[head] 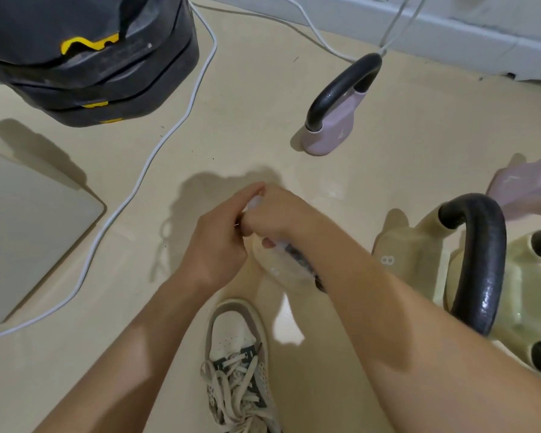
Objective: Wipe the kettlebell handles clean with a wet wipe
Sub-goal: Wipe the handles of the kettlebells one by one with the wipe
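Gripping wipe pack (280, 265) in right hand (274, 214), pinching at its top with left hand (214, 245), mid-floor just beyond shoe (235, 339). Wipe itself hidden. Risks: yanking several wipes out, tearing one, dropping pack. Glossy handle (481, 267) of cream kettlebell (413, 245) near right, pink kettlebell (331, 135) far right, both untouched.

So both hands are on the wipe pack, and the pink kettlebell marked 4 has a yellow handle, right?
No. The head view shows the pink kettlebell marked 4 has a black handle, not yellow. The rest holds: left hand and right hand are both on the wipe pack.
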Action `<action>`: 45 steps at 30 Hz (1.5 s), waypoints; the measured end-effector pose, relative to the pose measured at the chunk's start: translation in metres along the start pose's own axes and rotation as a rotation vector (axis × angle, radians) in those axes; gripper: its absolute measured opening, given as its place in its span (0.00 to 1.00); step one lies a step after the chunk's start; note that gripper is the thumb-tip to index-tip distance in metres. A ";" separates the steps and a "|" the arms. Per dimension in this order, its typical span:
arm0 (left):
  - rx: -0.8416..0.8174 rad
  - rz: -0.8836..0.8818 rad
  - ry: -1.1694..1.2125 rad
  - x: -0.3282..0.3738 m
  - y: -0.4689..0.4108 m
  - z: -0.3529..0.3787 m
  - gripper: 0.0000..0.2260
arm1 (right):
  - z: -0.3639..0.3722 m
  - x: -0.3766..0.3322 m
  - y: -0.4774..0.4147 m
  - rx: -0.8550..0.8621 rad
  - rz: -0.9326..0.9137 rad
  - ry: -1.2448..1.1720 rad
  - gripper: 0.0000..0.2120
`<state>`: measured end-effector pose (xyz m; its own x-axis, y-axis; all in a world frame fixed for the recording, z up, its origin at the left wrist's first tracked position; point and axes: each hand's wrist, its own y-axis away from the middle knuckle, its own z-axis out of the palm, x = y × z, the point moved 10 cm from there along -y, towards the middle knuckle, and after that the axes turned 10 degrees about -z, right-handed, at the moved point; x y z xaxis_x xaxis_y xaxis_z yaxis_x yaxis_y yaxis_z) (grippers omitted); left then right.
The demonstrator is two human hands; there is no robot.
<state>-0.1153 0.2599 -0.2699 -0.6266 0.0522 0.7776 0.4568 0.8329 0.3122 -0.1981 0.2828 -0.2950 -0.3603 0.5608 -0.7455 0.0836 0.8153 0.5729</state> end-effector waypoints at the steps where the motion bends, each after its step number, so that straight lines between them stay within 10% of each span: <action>1: 0.035 0.021 0.030 0.004 0.008 -0.001 0.34 | 0.008 0.008 0.002 -0.074 0.058 -0.298 0.08; 4: 0.218 -0.060 0.189 0.004 0.032 -0.010 0.29 | 0.006 0.028 0.009 -0.050 0.123 -0.609 0.17; 8: 0.134 -0.411 0.502 -0.010 0.046 0.011 0.11 | -0.035 0.036 0.028 0.281 0.052 -0.333 0.21; 11: 0.064 -0.348 0.502 0.007 0.047 0.018 0.13 | -0.068 0.015 0.060 0.472 -0.180 -0.144 0.08; 17: 0.096 -0.128 0.006 0.014 0.032 -0.002 0.10 | -0.017 0.003 0.056 0.210 -0.214 0.141 0.22; 20: 0.239 -0.011 -0.209 0.022 0.031 -0.021 0.15 | 0.003 0.005 0.038 -0.038 -0.114 -0.176 0.37; 25: 0.022 -0.040 0.158 0.008 0.009 -0.001 0.15 | 0.028 0.026 0.027 -0.349 0.121 -0.597 0.37; 32: 0.109 -0.052 0.331 -0.007 0.012 0.007 0.11 | -0.008 0.000 0.058 0.116 -0.317 0.441 0.15; 39: 0.054 -0.507 0.764 -0.046 0.064 0.035 0.08 | -0.014 0.012 0.083 0.366 -0.295 0.475 0.20; 45: -0.086 -0.464 0.616 -0.023 0.052 0.042 0.08 | -0.027 0.062 0.101 0.488 -0.238 0.332 0.20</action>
<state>-0.1040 0.3258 -0.2943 -0.3129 -0.6287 0.7119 0.2964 0.6475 0.7021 -0.2373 0.3958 -0.2740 -0.6832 0.3458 -0.6431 0.3518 0.9277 0.1251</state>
